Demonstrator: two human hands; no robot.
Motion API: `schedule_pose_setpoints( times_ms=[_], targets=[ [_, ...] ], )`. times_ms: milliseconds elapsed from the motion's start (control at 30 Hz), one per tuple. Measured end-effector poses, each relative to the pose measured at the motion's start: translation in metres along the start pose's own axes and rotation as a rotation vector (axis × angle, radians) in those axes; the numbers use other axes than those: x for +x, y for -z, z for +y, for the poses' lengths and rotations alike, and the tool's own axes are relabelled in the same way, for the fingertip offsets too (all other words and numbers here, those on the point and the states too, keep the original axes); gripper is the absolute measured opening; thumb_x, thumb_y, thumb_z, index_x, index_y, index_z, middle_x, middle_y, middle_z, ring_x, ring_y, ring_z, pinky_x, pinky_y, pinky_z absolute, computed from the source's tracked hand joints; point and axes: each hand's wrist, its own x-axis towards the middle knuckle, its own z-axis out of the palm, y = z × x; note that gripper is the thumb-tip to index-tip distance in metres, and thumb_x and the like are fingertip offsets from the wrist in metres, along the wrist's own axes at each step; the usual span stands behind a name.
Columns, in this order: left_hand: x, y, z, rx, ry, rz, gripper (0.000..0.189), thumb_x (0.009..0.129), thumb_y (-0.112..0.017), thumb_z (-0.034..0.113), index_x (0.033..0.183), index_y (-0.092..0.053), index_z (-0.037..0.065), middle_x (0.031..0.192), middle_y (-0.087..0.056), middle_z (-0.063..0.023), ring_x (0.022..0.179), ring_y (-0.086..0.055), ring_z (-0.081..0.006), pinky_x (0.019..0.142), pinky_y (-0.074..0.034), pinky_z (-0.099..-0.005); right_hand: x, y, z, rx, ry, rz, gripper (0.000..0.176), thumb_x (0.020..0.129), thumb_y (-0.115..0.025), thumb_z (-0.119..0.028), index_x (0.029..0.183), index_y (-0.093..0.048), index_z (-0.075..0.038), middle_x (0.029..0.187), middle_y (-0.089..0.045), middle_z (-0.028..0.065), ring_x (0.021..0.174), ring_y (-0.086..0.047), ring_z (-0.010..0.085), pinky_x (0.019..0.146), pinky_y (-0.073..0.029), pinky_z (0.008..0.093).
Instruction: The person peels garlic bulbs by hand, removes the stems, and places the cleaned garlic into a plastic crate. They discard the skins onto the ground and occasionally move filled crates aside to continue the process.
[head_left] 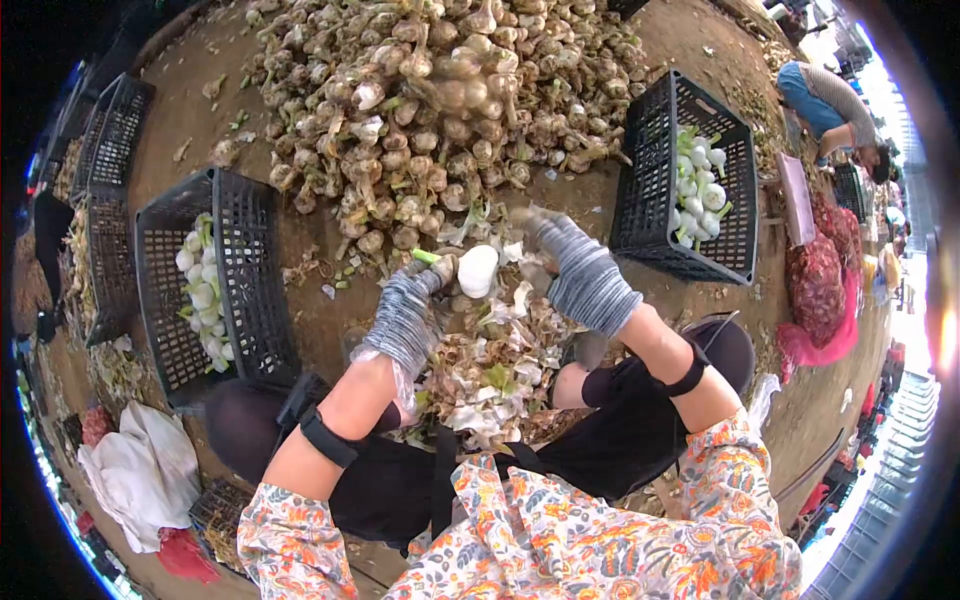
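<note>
My left hand (404,308), in a grey striped knit glove, is closed on a peeled garlic bulb (478,271). The bulb is smooth and white, and a short green stem sticks out on the other side of my fingers. To its right is my right hand (588,275) in a matching glove, apart from the bulb. Its fingers are smeared by motion, so I cannot tell what they hold, if anything. Below both hands, loose garlic skins (490,375) lie heaped between my legs. Ahead rises a large pile of unpeeled garlic (430,130) with brown, dirty skins.
On the left a black plastic crate (180,305) holds white peeled bulbs. Another black crate (685,255) with peeled bulbs stands at right. Farther right are red mesh sacks (818,275) and a bending person (835,105). A white sack (145,470) lies at lower left.
</note>
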Motion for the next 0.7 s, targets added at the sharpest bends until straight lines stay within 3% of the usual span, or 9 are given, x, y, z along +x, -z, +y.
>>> schedule_pose_setpoints(
  times_ms=[67, 100, 133, 200, 467, 533, 600, 633, 700],
  targets=[
    [-0.003, 0.005, 0.003, -0.032, 0.022, -0.021, 0.022, 0.082, -0.057, 0.014, 0.101, -0.057, 0.003, 0.089, -0.062, -0.0094, 0.075, -0.061, -0.018, 0.056, -0.053, -0.0257, 0.006, -0.008, -0.013, 0.633, -0.125, 0.143, 0.036, 0.077, -0.059, -0.018, 0.11, -0.053, -0.005, 0.101, -0.058, 0.0169, 0.086, -0.057, 0.0345, 0.077, -0.046, 0.0388],
    [0.009, 0.024, -0.001, -0.086, 0.058, 0.01, 0.024, 0.082, -0.056, 0.015, 0.103, -0.056, 0.003, 0.09, -0.061, -0.0105, 0.07, -0.059, -0.0181, 0.051, -0.051, -0.0262, 0.008, -0.005, -0.022, 0.682, -0.256, -0.029, 0.033, 0.078, -0.057, -0.019, 0.109, -0.054, -0.006, 0.098, -0.059, 0.0172, 0.084, -0.057, 0.0344, 0.076, -0.046, 0.0391],
    [0.008, 0.029, 0.005, -0.163, 0.022, 0.098, 0.024, 0.082, -0.055, 0.014, 0.104, -0.056, 0.003, 0.088, -0.059, -0.0106, 0.067, -0.057, -0.0175, 0.049, -0.05, -0.0263, 0.004, -0.027, -0.008, 0.423, -0.136, -0.087, 0.031, 0.079, -0.056, -0.022, 0.105, -0.055, -0.006, 0.093, -0.06, 0.0185, 0.083, -0.057, 0.0341, 0.074, -0.046, 0.0384],
    [-0.003, 0.048, 0.03, -0.346, -0.127, 0.127, 0.012, 0.08, -0.057, 0.007, 0.091, -0.057, 0.003, 0.082, -0.058, -0.0075, 0.066, -0.056, -0.0136, 0.049, -0.049, -0.0237, -0.004, -0.063, 0.013, 0.386, -0.214, -0.358, 0.03, 0.078, -0.056, -0.027, 0.099, -0.058, -0.005, 0.086, -0.06, 0.0194, 0.082, -0.058, 0.0344, 0.072, -0.046, 0.0391],
    [-0.068, 0.149, 0.15, -0.507, -1.012, 0.675, 0.019, 0.077, -0.064, 0.011, 0.088, -0.056, -0.001, 0.081, -0.058, -0.0094, 0.07, -0.055, -0.0156, 0.059, -0.052, -0.0254, 0.027, -0.157, 0.033, 0.103, -0.236, -0.584, 0.03, 0.076, -0.057, -0.029, 0.096, -0.06, -0.007, 0.087, -0.061, 0.0204, 0.084, -0.058, 0.0352, 0.073, -0.046, 0.0407],
    [-0.072, 0.126, 0.154, -0.575, -1.005, 0.725, 0.017, 0.079, -0.062, 0.014, 0.089, -0.056, 0.0, 0.083, -0.059, -0.0081, 0.073, -0.055, -0.0144, 0.061, -0.05, -0.0256, 0.047, -0.175, 0.024, 0.184, -0.318, -0.426, 0.043, 0.075, -0.062, -0.032, 0.105, -0.054, -0.002, 0.094, -0.06, 0.0211, 0.086, -0.057, 0.036, 0.073, -0.046, 0.0401],
    [-0.069, 0.095, 0.141, -0.301, -0.99, 0.546, 0.022, 0.081, -0.059, 0.011, 0.1, -0.054, 0.001, 0.086, -0.053, -0.006, 0.08, -0.051, -0.0132, 0.067, -0.048, -0.0246, 0.067, -0.213, 0.017, 0.219, -0.414, -0.358, 0.051, 0.076, -0.061, -0.037, 0.11, -0.05, 0.0, 0.099, -0.058, 0.0229, 0.09, -0.056, 0.0371, 0.075, -0.046, 0.041],
    [-0.063, 0.09, 0.132, -0.218, -0.934, 0.468, 0.023, 0.08, -0.059, 0.01, 0.101, -0.054, 0.002, 0.087, -0.054, -0.0056, 0.079, -0.052, -0.0124, 0.066, -0.048, -0.0246, 0.087, -0.21, 0.003, 0.067, -0.474, -0.552, 0.051, 0.076, -0.06, -0.037, 0.11, -0.051, 0.001, 0.1, -0.058, 0.0236, 0.092, -0.056, 0.0375, 0.076, -0.046, 0.0413],
    [-0.05, 0.075, 0.112, -0.158, -0.754, 0.403, 0.024, 0.08, -0.059, 0.009, 0.103, -0.054, 0.003, 0.089, -0.054, -0.0049, 0.076, -0.052, -0.0111, 0.066, -0.048, -0.0243, 0.095, -0.263, 0.012, 0.098, -0.526, -0.47, 0.049, 0.077, -0.06, -0.036, 0.108, -0.052, 0.001, 0.099, -0.058, 0.0235, 0.091, -0.056, 0.0374, 0.076, -0.046, 0.0413]
  ],
)
